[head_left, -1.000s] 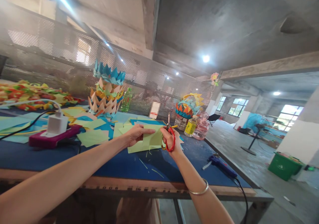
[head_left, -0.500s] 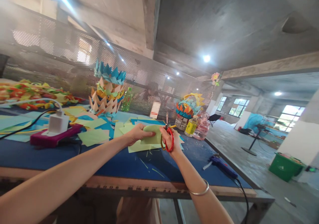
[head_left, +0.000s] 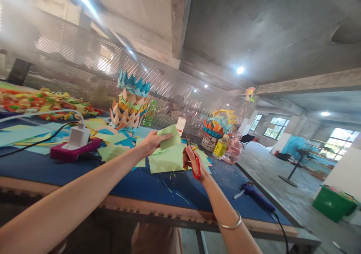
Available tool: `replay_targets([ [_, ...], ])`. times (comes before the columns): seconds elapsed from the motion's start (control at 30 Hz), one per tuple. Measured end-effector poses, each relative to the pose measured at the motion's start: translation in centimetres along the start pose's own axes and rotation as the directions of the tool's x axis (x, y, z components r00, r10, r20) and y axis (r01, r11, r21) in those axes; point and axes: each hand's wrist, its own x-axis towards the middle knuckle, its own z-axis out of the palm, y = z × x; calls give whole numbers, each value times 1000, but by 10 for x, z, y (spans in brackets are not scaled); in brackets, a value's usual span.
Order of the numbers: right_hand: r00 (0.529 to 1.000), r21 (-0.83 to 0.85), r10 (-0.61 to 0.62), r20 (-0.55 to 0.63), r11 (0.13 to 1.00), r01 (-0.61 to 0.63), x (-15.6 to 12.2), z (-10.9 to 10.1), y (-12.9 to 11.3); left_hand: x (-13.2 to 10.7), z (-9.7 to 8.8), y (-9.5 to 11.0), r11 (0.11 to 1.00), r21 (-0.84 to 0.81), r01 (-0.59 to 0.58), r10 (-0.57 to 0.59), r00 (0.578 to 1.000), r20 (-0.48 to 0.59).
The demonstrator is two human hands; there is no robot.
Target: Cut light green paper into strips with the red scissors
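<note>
The left hand (head_left: 152, 143) pinches a small green paper (head_left: 170, 138); the right hand (head_left: 192, 160) holds red scissors (head_left: 198, 166) above the blue table (head_left: 135, 188).

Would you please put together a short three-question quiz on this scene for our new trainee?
1. What is in the grip of the right hand?
2. True or false: the glue gun lies on the table.
3. What colour is the paper in the grip of the left hand?
a) orange
b) green
c) pink

Key: 1. scissors; 2. true; 3. b
</note>
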Motion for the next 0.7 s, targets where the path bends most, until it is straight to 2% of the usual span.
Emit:
replay_targets([
  [0.17,994,-154,67,88,987,-53,-2,2,0,-2,0,3,1000,-3,-31,31,999,18],
  [0.33,997,-253,51,52,967,-36,-1,2,2,-7,2,4,997,44,-66,63,996,57],
  [0.7,999,-311,34,35,950,-22,-3,3,-3,-11,5,4,994,90,-58,51,996,69],
])
